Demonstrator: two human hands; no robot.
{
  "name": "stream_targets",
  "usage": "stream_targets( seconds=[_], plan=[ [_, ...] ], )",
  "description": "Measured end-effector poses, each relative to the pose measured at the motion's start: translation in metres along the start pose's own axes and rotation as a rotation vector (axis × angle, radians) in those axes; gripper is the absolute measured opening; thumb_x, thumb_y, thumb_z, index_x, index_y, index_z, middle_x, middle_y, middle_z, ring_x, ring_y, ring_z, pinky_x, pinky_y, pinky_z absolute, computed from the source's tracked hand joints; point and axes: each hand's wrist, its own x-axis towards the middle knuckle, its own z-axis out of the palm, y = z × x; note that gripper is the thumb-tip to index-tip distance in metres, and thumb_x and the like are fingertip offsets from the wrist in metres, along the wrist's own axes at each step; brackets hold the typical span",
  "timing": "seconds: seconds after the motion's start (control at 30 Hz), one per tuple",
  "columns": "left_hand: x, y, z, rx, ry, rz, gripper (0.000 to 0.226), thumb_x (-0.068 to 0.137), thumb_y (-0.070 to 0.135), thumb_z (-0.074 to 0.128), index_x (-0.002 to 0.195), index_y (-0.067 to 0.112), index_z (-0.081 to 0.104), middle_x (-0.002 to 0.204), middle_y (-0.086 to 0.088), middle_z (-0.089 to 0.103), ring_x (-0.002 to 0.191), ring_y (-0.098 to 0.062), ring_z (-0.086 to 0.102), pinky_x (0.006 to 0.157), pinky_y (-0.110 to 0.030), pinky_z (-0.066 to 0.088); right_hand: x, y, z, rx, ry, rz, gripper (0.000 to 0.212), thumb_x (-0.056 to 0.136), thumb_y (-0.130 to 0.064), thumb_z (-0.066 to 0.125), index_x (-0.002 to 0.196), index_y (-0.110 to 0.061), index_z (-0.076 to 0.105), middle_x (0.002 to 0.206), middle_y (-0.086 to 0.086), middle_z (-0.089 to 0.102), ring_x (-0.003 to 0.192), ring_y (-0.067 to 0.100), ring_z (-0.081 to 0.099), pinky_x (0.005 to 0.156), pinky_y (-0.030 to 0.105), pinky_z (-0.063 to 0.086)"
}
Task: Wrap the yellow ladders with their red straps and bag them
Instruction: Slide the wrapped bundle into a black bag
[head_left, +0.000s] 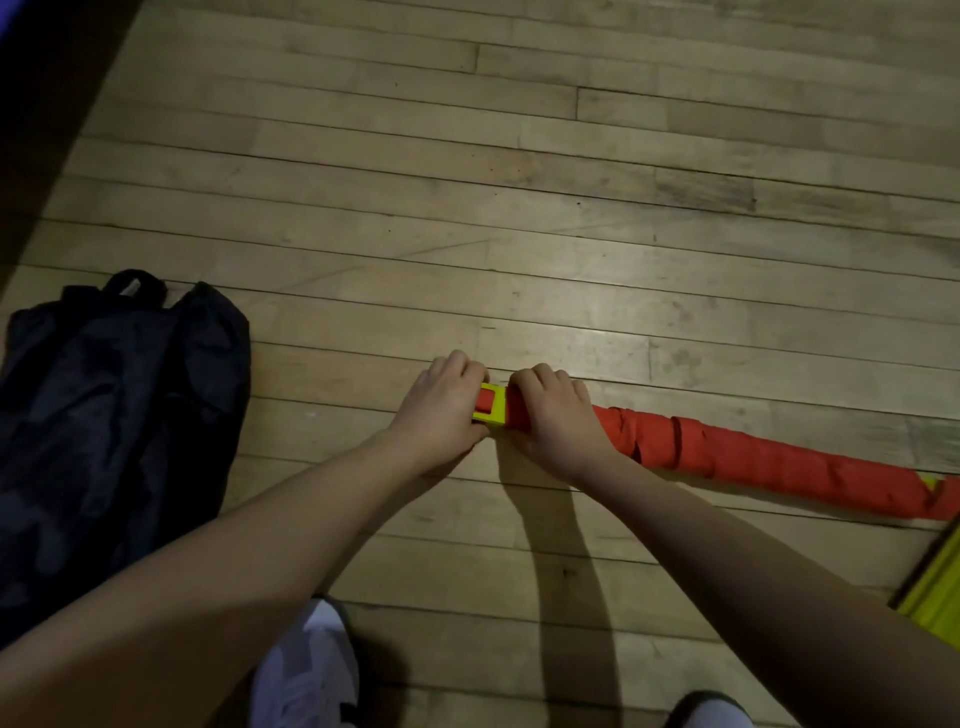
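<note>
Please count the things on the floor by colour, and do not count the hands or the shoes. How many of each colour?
Red and yellow: 1, the ladder bundle wrapped in its red strap, held by the left hand and the right hand.
Yellow: 1, the piece at the right edge.
Dark: 1, the bag.
Total: 3

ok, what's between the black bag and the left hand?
Only bare wood floor, per the head view. The black bag lies apart, left of the left hand, which grips the wrapped ladder's end.
</note>
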Motion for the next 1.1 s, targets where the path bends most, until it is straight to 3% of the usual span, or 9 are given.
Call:
stream_targets(
  seconds=[0.23, 0.47, 0.63, 0.77, 0.9, 0.97, 1.03, 1.1],
  plan=[
    [-0.011, -0.002, -0.015, -0.101, -0.030, -0.072, 0.074, 0.083, 0.025, 0.068, 0.144, 0.013, 0.028, 0.138, -0.006, 0.034, 0.128, -0.023, 0.033, 0.107, -0.034, 0.029, 0.002, -0.014, -0.022, 0.016, -0.021, -0.025, 0.064, 0.082, -0.046, 0.065, 0.133, -0.015, 0.042, 0.130, 0.004, 0.042, 0.119, 0.025, 0.038, 0.099, 0.036, 0.024],
    [-0.059, -0.028, -0.064, -0.178, 0.057, -0.220, 0.054, 0.093, 0.015, 0.053, 0.142, 0.014, 0.033, 0.135, -0.004, 0.046, 0.120, -0.021, 0.047, 0.102, -0.038, 0.041, 0.013, -0.059, -0.061, -0.039, -0.034, -0.117, 0.037, 0.090, -0.018, 0.052, 0.128, -0.016, 0.048, 0.128, 0.003, 0.048, 0.119, 0.024, 0.043, 0.099, 0.036, 0.024],
    [-0.101, -0.066, -0.098, -0.113, 0.124, -0.296, 0.029, 0.096, 0.024, 0.047, 0.123, 0.015, 0.051, 0.122, -0.003, 0.052, 0.104, -0.022, 0.052, 0.087, -0.037, 0.046, 0.028, -0.121, -0.079, -0.021, -0.054, -0.213, 0.027, 0.096, -0.018, 0.046, 0.121, -0.014, 0.053, 0.120, 0.005, 0.058, 0.104, 0.025, 0.057, 0.081, 0.033, 0.041],
    [-0.125, -0.099, -0.101, -0.018, 0.236, -0.524, 0.033, 0.094, 0.026, 0.050, 0.124, 0.012, 0.049, 0.129, -0.009, 0.043, 0.117, -0.026, 0.039, 0.094, -0.035, 0.035, 0.045, -0.180, -0.069, -0.001, -0.046, -0.316, 0.027, 0.097, -0.020, 0.047, 0.123, -0.015, 0.053, 0.119, 0.004, 0.058, 0.103, 0.025, 0.058, 0.078, 0.033, 0.046],
    [-0.139, -0.137, -0.100, -0.066, 0.089, -0.861, 0.068, 0.088, 0.034, 0.063, 0.139, 0.007, 0.026, 0.142, -0.017, 0.026, 0.129, -0.035, 0.029, 0.104, -0.045, 0.031, 0.066, -0.232, -0.041, -0.014, -0.069, -0.428, 0.034, 0.096, -0.016, 0.047, 0.129, -0.014, 0.050, 0.127, 0.006, 0.051, 0.110, 0.028, 0.055, 0.077, 0.036, 0.048],
    [-0.146, -0.154, -0.093, -0.082, 0.031, -0.959, 0.074, 0.087, 0.036, 0.065, 0.140, 0.006, 0.022, 0.144, -0.018, 0.026, 0.130, -0.036, 0.030, 0.104, -0.046, 0.033, 0.076, -0.248, -0.024, -0.047, -0.109, -0.521, 0.042, 0.096, -0.015, 0.046, 0.138, -0.015, 0.044, 0.137, 0.007, 0.045, 0.116, 0.030, 0.051, 0.080, 0.038, 0.049],
    [-0.154, -0.173, -0.083, -0.042, -0.006, -0.992, 0.064, 0.090, 0.035, 0.061, 0.138, 0.006, 0.029, 0.141, -0.017, 0.033, 0.128, -0.034, 0.036, 0.100, -0.044, 0.037, 0.087, -0.264, -0.006, -0.105, -0.160, -0.606, 0.050, 0.097, -0.016, 0.045, 0.146, -0.021, 0.034, 0.150, 0.004, 0.033, 0.120, 0.030, 0.048, 0.084, 0.038, 0.049],
    [-0.159, -0.186, -0.072, -0.043, 0.039, -0.910, 0.036, 0.095, 0.026, 0.054, 0.125, 0.008, 0.046, 0.127, -0.012, 0.051, 0.113, -0.028, 0.051, 0.088, -0.039, 0.047, 0.095, -0.276, 0.006, -0.164, -0.196, -0.643, 0.055, 0.098, -0.015, 0.043, 0.150, -0.026, 0.026, 0.157, 0.001, 0.021, 0.121, 0.029, 0.046, 0.084, 0.035, 0.045]
  ],
)
